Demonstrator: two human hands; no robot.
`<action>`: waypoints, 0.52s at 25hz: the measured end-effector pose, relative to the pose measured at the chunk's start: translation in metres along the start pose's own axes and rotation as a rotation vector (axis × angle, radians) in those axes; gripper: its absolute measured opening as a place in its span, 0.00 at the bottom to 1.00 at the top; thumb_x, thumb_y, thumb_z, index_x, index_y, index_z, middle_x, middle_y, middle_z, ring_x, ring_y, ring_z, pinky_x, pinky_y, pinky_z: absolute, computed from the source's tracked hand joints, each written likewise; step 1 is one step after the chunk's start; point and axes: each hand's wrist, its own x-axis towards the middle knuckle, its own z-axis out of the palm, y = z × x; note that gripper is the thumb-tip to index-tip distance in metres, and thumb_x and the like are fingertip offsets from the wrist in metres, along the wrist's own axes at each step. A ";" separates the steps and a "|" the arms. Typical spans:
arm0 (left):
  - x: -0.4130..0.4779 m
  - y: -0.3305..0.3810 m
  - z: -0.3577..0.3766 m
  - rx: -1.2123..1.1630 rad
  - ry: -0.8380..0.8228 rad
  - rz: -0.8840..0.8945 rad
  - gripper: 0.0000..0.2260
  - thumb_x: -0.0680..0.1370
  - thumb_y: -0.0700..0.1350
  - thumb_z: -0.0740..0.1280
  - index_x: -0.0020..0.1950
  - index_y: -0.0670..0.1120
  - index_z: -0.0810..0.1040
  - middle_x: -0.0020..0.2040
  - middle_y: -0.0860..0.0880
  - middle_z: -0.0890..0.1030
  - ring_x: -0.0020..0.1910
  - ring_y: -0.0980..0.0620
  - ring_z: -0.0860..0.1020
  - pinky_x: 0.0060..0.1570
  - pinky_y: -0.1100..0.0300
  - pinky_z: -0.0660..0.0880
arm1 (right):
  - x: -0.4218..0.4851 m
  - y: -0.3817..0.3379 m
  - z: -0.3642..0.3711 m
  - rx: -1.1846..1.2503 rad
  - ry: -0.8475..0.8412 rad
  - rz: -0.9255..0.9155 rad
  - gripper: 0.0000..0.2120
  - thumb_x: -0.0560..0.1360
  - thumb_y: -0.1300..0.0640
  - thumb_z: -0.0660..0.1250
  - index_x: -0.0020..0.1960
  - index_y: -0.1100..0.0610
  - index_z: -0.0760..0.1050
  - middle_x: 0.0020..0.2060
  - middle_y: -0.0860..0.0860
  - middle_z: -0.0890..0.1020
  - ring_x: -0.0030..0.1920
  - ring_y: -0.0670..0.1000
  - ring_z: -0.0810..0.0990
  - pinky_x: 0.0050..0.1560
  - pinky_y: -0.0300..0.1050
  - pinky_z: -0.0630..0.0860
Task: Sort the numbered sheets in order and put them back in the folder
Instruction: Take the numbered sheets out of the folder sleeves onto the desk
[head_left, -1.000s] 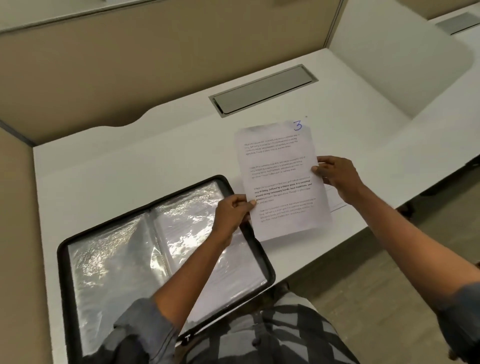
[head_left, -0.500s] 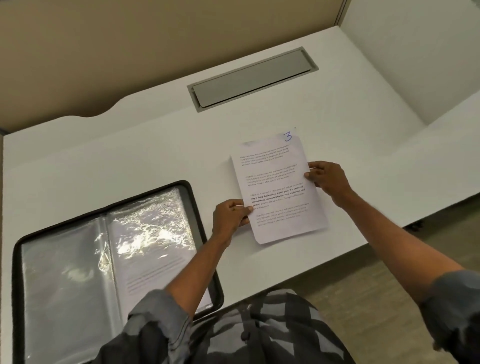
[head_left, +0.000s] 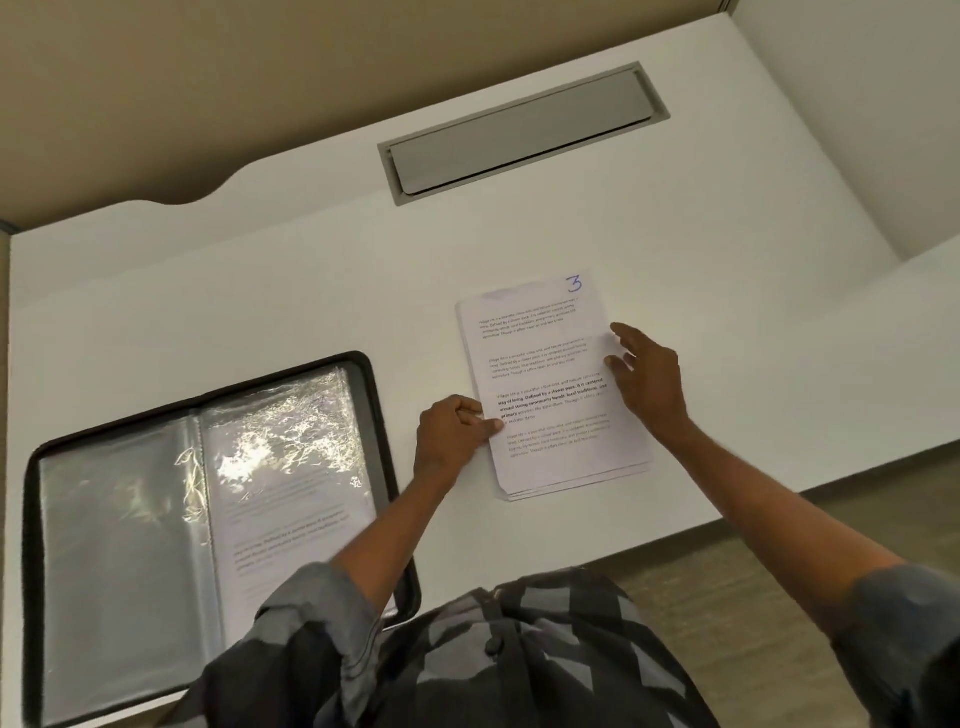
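Observation:
A small stack of printed sheets (head_left: 550, 384) lies flat on the white desk (head_left: 311, 291), the top one marked with a blue 3 in its upper right corner. My left hand (head_left: 452, 434) pinches the stack's left edge. My right hand (head_left: 647, 376) rests on the right edge with fingers spread, holding nothing. To the left lies the black zip folder (head_left: 218, 519), open, its clear plastic sleeves shining; a printed sheet shows through the right-hand sleeve. My left forearm crosses the folder's lower right corner.
A grey cable-tray lid (head_left: 522, 132) is set into the desk behind the sheets. A beige partition (head_left: 208, 78) runs along the back and a white divider (head_left: 872, 104) stands at the right. The desk's front edge runs just below the stack, with floor beyond.
The sheets went from being held above the desk to lying flat on it. My right hand let go of the edge and spread its fingers. The view shifted right.

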 end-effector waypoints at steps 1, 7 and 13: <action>-0.001 -0.001 -0.001 0.021 0.017 0.010 0.15 0.69 0.49 0.82 0.49 0.48 0.81 0.41 0.50 0.85 0.39 0.55 0.82 0.38 0.64 0.77 | -0.005 0.000 0.004 -0.030 0.006 -0.049 0.23 0.80 0.62 0.69 0.74 0.58 0.73 0.68 0.56 0.79 0.68 0.56 0.78 0.69 0.49 0.73; -0.024 -0.028 -0.017 0.084 0.072 0.282 0.08 0.82 0.43 0.68 0.60 0.46 0.82 0.53 0.52 0.84 0.52 0.56 0.81 0.57 0.57 0.79 | -0.041 -0.024 0.050 -0.187 -0.150 -0.350 0.29 0.85 0.55 0.62 0.82 0.61 0.56 0.81 0.56 0.58 0.82 0.56 0.52 0.80 0.49 0.51; -0.055 -0.085 -0.055 0.295 0.128 0.422 0.14 0.85 0.43 0.63 0.70 0.46 0.78 0.67 0.49 0.80 0.68 0.51 0.76 0.72 0.51 0.70 | -0.090 -0.056 0.107 -0.295 -0.295 -0.511 0.29 0.87 0.50 0.54 0.83 0.61 0.51 0.82 0.55 0.52 0.83 0.54 0.47 0.81 0.49 0.48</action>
